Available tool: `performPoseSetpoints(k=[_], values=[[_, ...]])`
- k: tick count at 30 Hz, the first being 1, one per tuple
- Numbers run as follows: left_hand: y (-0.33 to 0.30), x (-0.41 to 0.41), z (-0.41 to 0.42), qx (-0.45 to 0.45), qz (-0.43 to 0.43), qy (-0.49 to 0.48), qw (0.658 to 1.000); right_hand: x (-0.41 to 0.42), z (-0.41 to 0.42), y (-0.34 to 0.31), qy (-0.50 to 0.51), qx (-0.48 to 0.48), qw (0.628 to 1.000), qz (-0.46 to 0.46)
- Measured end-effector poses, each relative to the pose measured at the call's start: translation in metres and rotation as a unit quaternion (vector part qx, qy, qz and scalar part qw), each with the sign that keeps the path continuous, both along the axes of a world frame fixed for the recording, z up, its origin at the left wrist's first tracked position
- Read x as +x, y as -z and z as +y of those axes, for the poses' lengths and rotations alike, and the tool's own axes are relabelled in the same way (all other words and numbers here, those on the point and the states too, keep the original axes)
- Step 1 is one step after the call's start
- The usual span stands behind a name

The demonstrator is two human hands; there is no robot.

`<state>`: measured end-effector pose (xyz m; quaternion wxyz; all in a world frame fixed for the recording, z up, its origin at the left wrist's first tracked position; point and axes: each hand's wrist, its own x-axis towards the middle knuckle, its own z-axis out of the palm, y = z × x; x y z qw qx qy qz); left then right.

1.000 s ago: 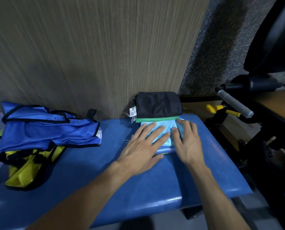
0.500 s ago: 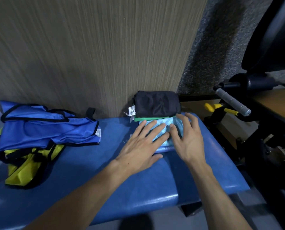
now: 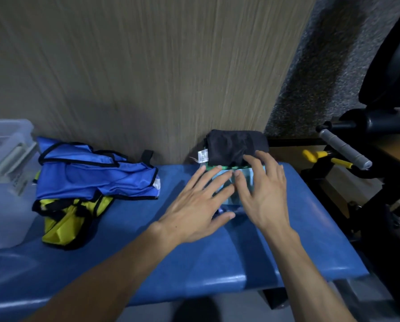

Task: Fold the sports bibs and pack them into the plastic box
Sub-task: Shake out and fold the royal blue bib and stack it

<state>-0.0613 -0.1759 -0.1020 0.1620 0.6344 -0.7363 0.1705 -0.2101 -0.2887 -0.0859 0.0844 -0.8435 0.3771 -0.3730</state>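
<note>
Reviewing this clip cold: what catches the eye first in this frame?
Two bare hands, left hand and right hand, lie flat with spread fingers on a folded light blue bib on the blue padded bench, in front of a folded black bib by the wall. To the left sits a crumpled heap: a blue bib over a yellow bib, beside the clear plastic box.
</note>
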Motion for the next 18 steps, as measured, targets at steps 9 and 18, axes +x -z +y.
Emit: performPoseSetpoints(k=[9, 18], values=[[-0.023, 0.13, 0.115, -0.085, 0.047, -0.226, 0.969, 0.076, 0.076, 0.002, -0.195, -0.007, 0.98, 0.042], [-0.014, 0.181, 0.141, 0.128, 0.028, -0.416, 0.9, 0.102, 0.12, 0.009, -0.278, 0.119, 0.939, 0.161]])
